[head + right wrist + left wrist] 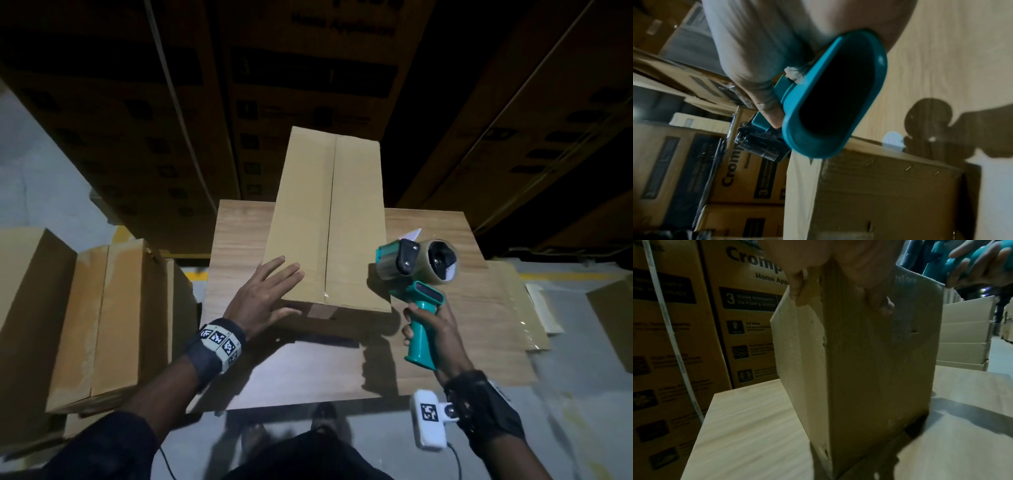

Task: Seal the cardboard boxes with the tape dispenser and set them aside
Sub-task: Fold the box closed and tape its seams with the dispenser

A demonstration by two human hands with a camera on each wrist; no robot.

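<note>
- A warehouse or storeroom.
- Big printed boxes [308, 68] are stacked high like walls.
- More plain boxes [102, 318] sit on the grey floor [582, 394].

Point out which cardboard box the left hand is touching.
The plain box standing on the wooden table; the left hand rests on its near corner. The other plain boxes sit off-table.

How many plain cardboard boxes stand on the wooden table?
1. The box stands upright on the table, left hand flat on its near top corner, right hand gripping the tape dispenser beside it. Other boxes are off the table.
</note>
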